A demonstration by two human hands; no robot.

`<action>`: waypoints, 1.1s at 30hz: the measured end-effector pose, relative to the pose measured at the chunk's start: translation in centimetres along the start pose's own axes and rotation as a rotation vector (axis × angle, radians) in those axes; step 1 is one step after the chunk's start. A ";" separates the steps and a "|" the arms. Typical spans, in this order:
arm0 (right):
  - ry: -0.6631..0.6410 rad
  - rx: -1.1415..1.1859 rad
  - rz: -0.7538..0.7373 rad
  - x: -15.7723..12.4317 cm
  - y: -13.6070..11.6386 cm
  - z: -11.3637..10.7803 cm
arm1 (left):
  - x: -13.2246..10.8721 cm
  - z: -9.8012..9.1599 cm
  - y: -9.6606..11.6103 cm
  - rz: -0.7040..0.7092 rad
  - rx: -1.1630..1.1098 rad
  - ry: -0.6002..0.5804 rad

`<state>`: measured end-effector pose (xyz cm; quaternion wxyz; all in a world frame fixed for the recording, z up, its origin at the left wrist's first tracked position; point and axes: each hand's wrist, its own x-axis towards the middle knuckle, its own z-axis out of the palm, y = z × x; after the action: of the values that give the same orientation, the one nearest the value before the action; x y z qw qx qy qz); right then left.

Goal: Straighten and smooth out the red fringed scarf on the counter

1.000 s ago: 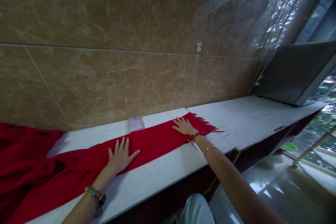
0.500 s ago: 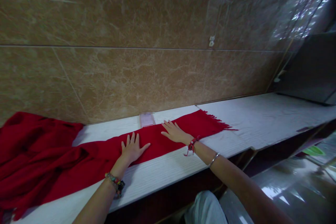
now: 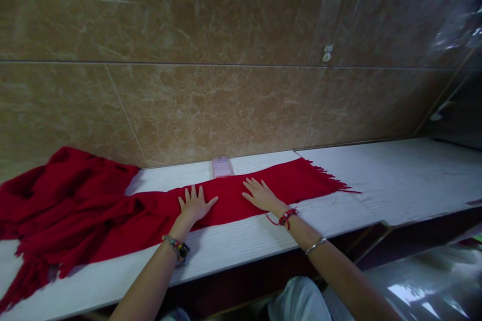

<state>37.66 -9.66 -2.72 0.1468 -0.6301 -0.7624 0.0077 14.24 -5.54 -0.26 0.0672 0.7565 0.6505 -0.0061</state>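
Note:
A long red scarf (image 3: 297, 180) with a fringed end lies stretched along a white counter (image 3: 395, 180). Its left part is heaped in loose folds against the wall. My left hand (image 3: 196, 204) lies flat on the scarf, fingers spread, a ring on one finger and a beaded bracelet at the wrist. My right hand (image 3: 260, 194) also rests flat and open on the scarf, a short way to the right, with a red cord and a thin bangle on that wrist. Neither hand grips the cloth.
A brown marble wall (image 3: 226, 85) rises directly behind the counter. A small blurred pale label (image 3: 222, 166) sits at the wall's foot just behind the scarf. A dark object (image 3: 463, 115) stands at the far right. A glossy floor (image 3: 425, 281) shows below the counter's edge.
My right hand has slid left along the scarf, away from the fringed end and closer to my left hand. The view has swung left, showing more of the heaped cloth.

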 end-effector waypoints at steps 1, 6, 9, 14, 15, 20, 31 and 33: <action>0.020 0.010 0.000 0.0 -0.1 0.0 | 0.0 0.0 0.0 0.004 -0.003 0.004; 0.162 0.122 -0.194 -0.1 -1.7 -0.4 | -0.2 0.3 -0.1 0.017 -0.022 0.029; 0.053 0.180 -0.377 -0.4 -2.9 -0.2 | -0.3 0.6 -0.1 0.008 -0.023 0.033; 0.033 0.237 -0.415 -0.9 -3.5 -0.3 | -0.2 0.8 -0.3 0.011 -0.045 0.070; 0.046 0.256 -0.427 -1.0 -3.5 -0.5 | -0.1 0.7 -0.4 0.033 -0.051 0.109; 0.014 0.308 -0.566 -1.6 -3.8 -1.8 | -0.7 -1.4 -0.6 0.556 -0.177 0.185; 0.067 0.409 -0.453 -1.6 -2.4 -2.3 | -1.8 -2.2 -0.3 0.950 -0.089 0.041; 0.046 0.434 -0.453 -1.7 -2.3 -2.7 | -1.6 -2.1 -0.4 0.923 -0.123 0.049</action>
<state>36.34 -12.28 0.00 0.2932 -0.3983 -0.8603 0.1232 13.41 -6.79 1.94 0.0921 0.9615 0.2462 0.0807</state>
